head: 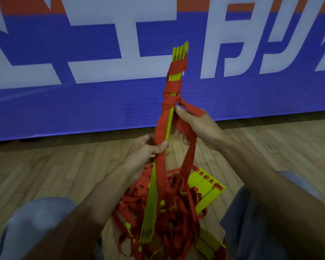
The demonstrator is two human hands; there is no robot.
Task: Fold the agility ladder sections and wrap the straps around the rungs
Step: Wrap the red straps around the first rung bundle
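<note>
Red strap (pixel 174 87) spirals round the top of the upright yellow rung bundle (pixel 179 53) (more lies heaped on the wooden floor (pixel 45 175)), left hand (pixel 148 147) gripping bundle and strap, right hand (pixel 197 126) curled round a strap loop.

Background only — blue banner (pixel 45 109) with big white lettering and an orange band along its top, upright at the far edge of a light wood plank floor (pixel 45 175).

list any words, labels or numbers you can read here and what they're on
On the blue banner: large white characters, cut off at the frame's top; none readable whole.
On the yellow rungs and red straps: no print visible.
</note>
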